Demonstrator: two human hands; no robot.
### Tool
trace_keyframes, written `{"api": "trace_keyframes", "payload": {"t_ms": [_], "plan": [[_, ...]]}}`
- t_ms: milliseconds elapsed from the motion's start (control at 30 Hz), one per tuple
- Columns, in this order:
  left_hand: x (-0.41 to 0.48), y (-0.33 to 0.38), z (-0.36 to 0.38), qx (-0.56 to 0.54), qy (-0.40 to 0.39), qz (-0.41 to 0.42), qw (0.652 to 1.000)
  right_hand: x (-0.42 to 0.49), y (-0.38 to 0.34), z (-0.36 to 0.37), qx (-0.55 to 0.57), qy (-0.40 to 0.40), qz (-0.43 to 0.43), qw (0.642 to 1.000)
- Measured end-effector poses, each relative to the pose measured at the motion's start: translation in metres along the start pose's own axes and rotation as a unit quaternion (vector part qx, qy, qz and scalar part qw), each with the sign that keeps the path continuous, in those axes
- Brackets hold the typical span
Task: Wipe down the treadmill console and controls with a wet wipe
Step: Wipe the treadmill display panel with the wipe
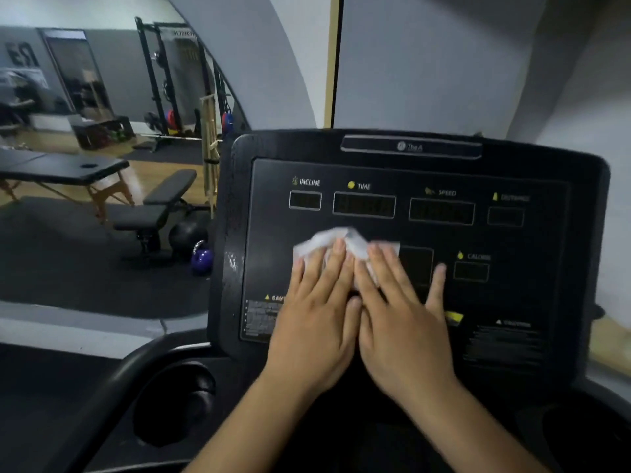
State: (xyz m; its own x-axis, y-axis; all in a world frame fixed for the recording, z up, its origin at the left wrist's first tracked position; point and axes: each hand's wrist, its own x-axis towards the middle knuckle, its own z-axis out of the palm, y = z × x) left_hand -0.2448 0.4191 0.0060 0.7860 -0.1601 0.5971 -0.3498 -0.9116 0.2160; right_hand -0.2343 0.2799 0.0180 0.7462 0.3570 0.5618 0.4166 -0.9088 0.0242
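The black treadmill console fills the middle and right of the head view, with dark display windows labelled INCLINE, TIME, SPEED and CALORIE. A crumpled white wet wipe lies on the panel below the TIME window. My left hand and my right hand lie side by side, fingers straight, pressing flat on the wipe against the console. Most of the wipe is hidden under the fingers. A damp smear shows at the console's left edge.
A dark cup holder and curved handrail sit at lower left. A mirror on the left shows a massage table, a weight bench, a purple kettlebell and a squat rack. A grey wall stands behind the console.
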Motion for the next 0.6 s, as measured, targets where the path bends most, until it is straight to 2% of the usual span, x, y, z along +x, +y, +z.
{"api": "trace_keyframes", "payload": {"t_ms": [133,300,467,600], "plan": [[-0.023,0.017,0.019,0.010,0.002,0.009,1.000,-0.030,0.018,0.005,-0.007,-0.020,-0.015,1.000],[0.035,0.034,0.011,0.022,0.005,0.030,0.999,0.005,0.044,-0.016,-0.020,-0.001,0.027,0.999],[0.000,0.058,0.031,0.010,-0.010,0.047,0.999,-0.045,0.062,-0.006,-0.018,-0.015,0.033,0.999],[0.044,0.075,0.031,0.020,-0.002,0.060,0.998,-0.017,0.089,-0.022,-0.038,-0.019,0.056,0.998]]}}
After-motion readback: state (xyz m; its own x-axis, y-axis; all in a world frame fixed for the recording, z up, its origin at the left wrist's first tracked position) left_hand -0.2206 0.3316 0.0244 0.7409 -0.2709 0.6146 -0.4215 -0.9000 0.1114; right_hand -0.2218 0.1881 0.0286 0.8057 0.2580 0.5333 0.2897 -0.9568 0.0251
